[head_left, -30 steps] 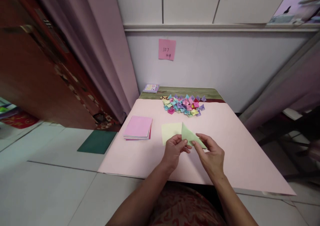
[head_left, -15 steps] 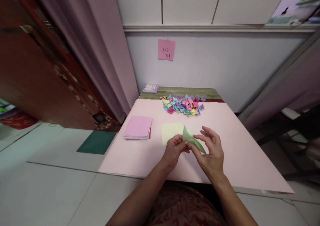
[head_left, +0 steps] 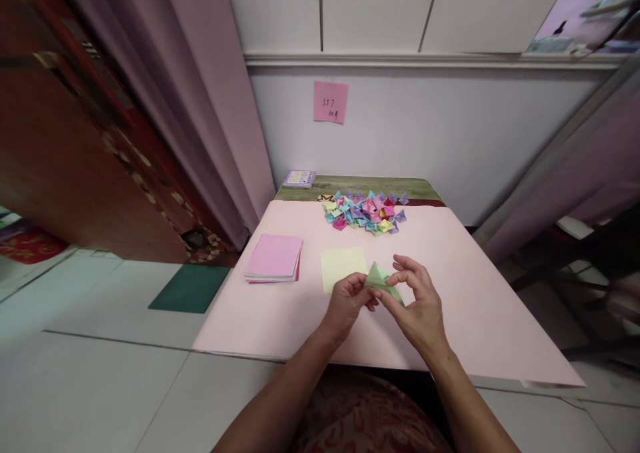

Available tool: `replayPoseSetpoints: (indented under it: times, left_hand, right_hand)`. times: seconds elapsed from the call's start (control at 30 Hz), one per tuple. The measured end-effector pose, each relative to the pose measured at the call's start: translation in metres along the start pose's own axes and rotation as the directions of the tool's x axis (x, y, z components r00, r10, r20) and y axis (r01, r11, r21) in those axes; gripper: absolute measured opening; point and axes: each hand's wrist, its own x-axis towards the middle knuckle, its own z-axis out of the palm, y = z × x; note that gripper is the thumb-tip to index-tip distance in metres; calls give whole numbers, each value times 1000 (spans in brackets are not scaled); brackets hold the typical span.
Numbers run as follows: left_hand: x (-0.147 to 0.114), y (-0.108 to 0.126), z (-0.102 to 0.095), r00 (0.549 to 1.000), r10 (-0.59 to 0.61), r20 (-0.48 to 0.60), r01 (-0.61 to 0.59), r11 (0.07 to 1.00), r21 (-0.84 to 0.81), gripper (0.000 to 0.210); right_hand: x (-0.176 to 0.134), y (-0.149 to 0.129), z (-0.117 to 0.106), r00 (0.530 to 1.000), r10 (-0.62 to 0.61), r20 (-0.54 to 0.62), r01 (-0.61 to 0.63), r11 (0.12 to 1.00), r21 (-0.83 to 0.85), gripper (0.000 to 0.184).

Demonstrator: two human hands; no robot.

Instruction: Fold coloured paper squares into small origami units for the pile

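Note:
Between my two hands is a green sheet of origami paper (head_left: 379, 277), partly folded, with a pointed peak standing up. My left hand (head_left: 349, 301) pinches its left lower edge between thumb and fingers. At the other side my right hand (head_left: 417, 303) is closed on the paper, thumb below and index finger bent against its upper face; the remaining fingers are lifted. Just behind my left hand a pale yellow square sheet (head_left: 343, 266) lies flat on the table.
A stack of coloured paper (head_left: 275, 256), pink on top, sits at the left of the pink-covered table (head_left: 480, 306). Toward the back lies a heap of small folded paper pieces (head_left: 367, 211). A small pad (head_left: 300, 178) rests at the far left corner, below a pink note (head_left: 330, 102) on the wall.
The green paper has gone from a long slanted shape to a smaller one with an upright peak, its right part folded in. Both hands have stayed nearly in place.

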Motion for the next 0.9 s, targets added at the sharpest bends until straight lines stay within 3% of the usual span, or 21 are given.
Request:
replayPoseSetpoints:
  times: [0.3,0.53,0.8,0.9]
  left_hand:
    - [1,7,-8,997,14,77,-26,989,147,27]
    - [6,9,-14,997,-30,-68,34,997,65,31]
    - [5,3,-16,999,-46,2,45,987,152,27]
    - [6,0,-15,999,-37,8,35,982,185,26]
  right_hand:
    - [4,15,-1,996,31,89,-35,999,36,19]
    - [-1,28,4,965,-70,252,61,997,44,29]
    - [-3,28,8,971,-179,156,202,968,-149,13]
    - [-2,23,6,964,-193,182,223,962,-159,13]
